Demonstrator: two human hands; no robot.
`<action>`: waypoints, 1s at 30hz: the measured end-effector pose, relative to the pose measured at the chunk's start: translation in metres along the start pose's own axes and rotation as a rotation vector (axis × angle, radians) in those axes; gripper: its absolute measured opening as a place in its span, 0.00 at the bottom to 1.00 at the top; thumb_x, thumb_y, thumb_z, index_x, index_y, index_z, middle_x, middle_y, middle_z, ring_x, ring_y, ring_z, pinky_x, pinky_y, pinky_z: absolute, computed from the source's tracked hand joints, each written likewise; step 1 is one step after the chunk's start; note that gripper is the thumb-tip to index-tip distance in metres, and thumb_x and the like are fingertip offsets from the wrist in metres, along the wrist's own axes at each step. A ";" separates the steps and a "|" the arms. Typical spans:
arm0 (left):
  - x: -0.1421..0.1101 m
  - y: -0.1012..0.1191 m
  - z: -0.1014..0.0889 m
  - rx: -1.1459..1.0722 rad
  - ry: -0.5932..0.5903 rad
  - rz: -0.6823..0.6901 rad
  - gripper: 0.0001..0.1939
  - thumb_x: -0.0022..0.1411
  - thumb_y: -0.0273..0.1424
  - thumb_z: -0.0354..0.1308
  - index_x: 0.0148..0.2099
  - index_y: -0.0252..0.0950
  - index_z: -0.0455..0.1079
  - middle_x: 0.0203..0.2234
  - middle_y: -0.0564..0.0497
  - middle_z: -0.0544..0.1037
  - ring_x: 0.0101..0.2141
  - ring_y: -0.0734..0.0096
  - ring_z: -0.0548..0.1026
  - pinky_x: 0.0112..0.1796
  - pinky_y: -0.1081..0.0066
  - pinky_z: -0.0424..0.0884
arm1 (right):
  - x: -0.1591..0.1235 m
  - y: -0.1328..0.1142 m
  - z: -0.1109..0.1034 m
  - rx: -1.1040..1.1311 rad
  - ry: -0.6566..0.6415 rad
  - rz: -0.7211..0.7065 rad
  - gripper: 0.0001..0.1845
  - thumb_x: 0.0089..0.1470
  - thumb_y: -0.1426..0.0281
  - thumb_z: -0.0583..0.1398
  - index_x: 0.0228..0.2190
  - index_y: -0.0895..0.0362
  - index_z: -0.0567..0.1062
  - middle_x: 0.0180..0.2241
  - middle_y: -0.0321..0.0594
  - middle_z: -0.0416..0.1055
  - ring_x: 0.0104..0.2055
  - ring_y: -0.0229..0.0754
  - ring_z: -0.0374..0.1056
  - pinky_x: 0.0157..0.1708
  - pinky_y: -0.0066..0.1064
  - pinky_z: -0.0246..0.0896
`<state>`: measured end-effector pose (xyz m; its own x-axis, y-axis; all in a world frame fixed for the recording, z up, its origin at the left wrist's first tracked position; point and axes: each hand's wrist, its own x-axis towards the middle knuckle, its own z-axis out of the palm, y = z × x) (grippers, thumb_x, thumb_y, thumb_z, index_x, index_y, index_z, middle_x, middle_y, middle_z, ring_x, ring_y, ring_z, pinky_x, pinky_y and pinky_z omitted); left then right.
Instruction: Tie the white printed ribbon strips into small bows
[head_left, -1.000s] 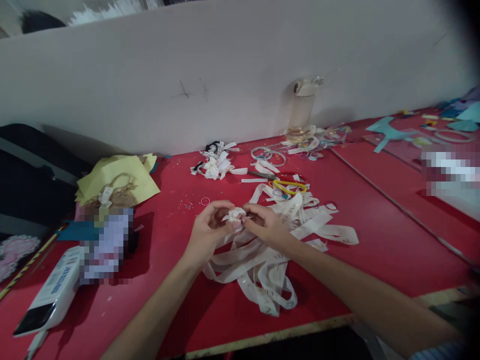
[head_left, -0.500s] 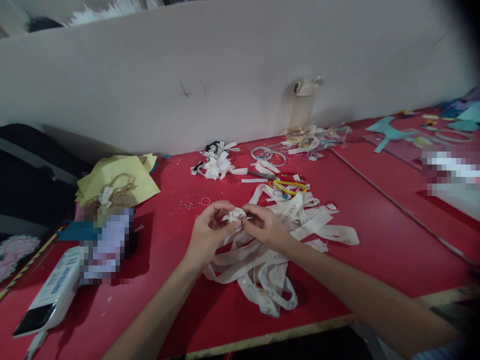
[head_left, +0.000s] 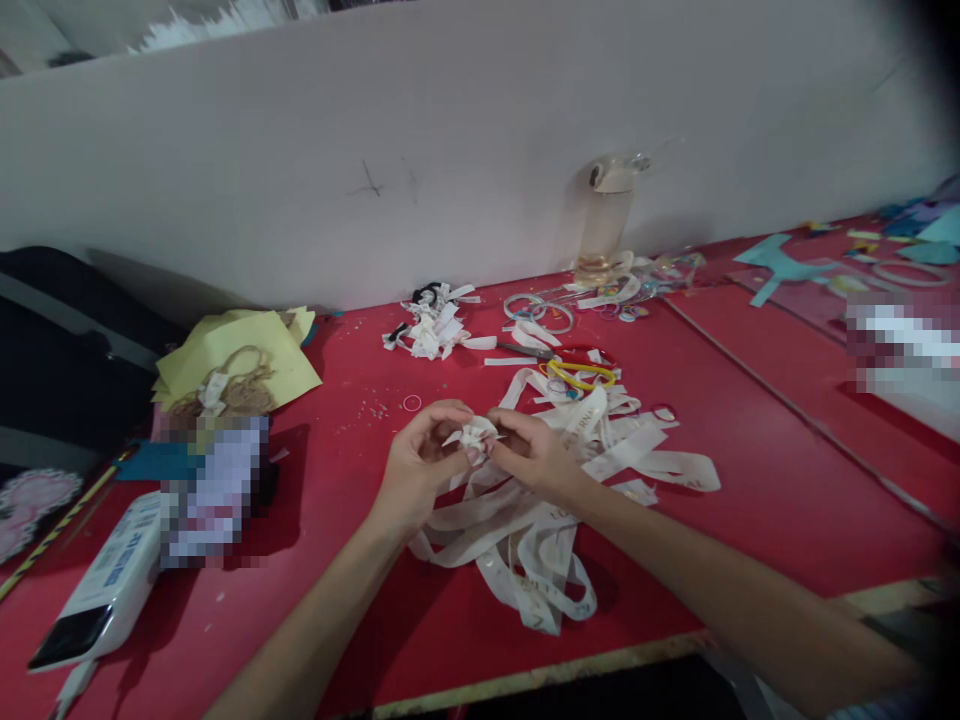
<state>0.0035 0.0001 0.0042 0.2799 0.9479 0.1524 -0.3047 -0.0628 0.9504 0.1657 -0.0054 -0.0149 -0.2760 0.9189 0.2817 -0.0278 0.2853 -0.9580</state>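
Between my left hand (head_left: pixel 420 465) and my right hand (head_left: pixel 534 450) is a small bunched white ribbon bow (head_left: pixel 475 436). The fingers and thumbs of both hands pinch it from either side. Under and beyond my hands lies a loose tangle of white printed ribbon (head_left: pixel 525 525), spread over the red table (head_left: pixel 360 640). Just past that tangle, scissors (head_left: pixel 536 351) with red and yellow about the handles lie among ribbon scraps. A heap of finished-looking white bows with black bands (head_left: pixel 431 325) sits farther back.
A bottle (head_left: pixel 602 220) stands against the white partition (head_left: pixel 480 150). On the left are yellow papers (head_left: pixel 247 340) with twine, a white power bank (head_left: pixel 112 580) with a cable, and a dark bag (head_left: pixel 67 350). Clear bangles (head_left: pixel 536 312) and a pink elastic ring (head_left: pixel 412 403) lie nearby. Teal scraps (head_left: pixel 780 265) are at right.
Both hands stay in nearly the same place. The white bow between the fingertips has turned and spread a little, with more of its pointed folds showing.
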 end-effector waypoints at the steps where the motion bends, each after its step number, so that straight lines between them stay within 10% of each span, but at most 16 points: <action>1: 0.000 0.000 0.000 -0.007 0.000 -0.005 0.15 0.46 0.20 0.67 0.38 0.39 0.72 0.42 0.51 0.71 0.41 0.73 0.72 0.40 0.76 0.69 | 0.000 -0.001 0.000 0.003 -0.003 0.003 0.05 0.55 0.68 0.57 0.29 0.57 0.67 0.27 0.34 0.62 0.30 0.35 0.60 0.31 0.24 0.59; 30: 0.001 0.002 -0.002 -0.072 0.060 -0.109 0.16 0.44 0.20 0.68 0.36 0.38 0.72 0.41 0.54 0.70 0.34 0.78 0.73 0.34 0.77 0.72 | -0.001 -0.003 0.005 0.159 -0.008 0.120 0.04 0.50 0.69 0.60 0.29 0.57 0.70 0.27 0.33 0.68 0.28 0.35 0.65 0.29 0.25 0.63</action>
<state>0.0015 0.0019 0.0059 0.2609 0.9649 0.0306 -0.3408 0.0624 0.9380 0.1615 -0.0082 -0.0126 -0.2937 0.9416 0.1649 -0.1456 0.1264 -0.9812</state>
